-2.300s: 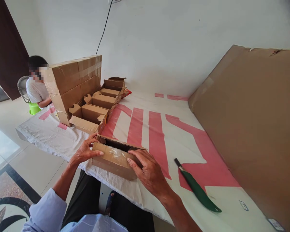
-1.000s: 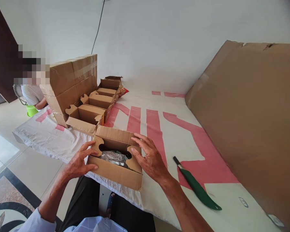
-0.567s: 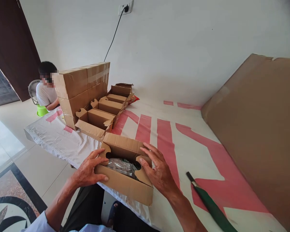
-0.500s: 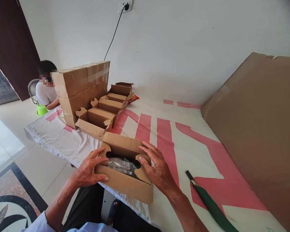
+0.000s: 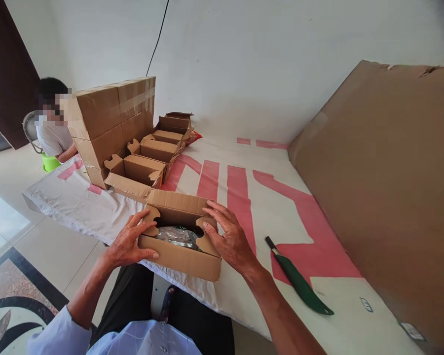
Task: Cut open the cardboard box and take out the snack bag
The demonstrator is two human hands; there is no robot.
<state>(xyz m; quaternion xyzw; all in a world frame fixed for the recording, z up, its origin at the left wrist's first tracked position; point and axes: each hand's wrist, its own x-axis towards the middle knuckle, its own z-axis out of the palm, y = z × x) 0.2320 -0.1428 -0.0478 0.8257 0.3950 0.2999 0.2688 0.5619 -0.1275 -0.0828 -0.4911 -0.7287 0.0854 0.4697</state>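
Note:
An open cardboard box rests at the near edge of the cloth-covered table, its end flaps folded inward. Inside lies a clear plastic bag with dark print; its contents are hard to make out. My left hand grips the box's left end, fingers on the notched flap and thumb against the front panel. At the right end, my right hand holds the box, with the thumb on the right flap and the fingers at the far corner.
Several open cardboard boxes stand in a row beyond, beside a stack of taped boxes. A green-sheathed knife lies on the right. A large cardboard sheet leans at the far right. Another person sits at the left.
The view has tilted down and turned slightly right, so everything sits higher and further left. Both hands keep nearly the same places on the box.

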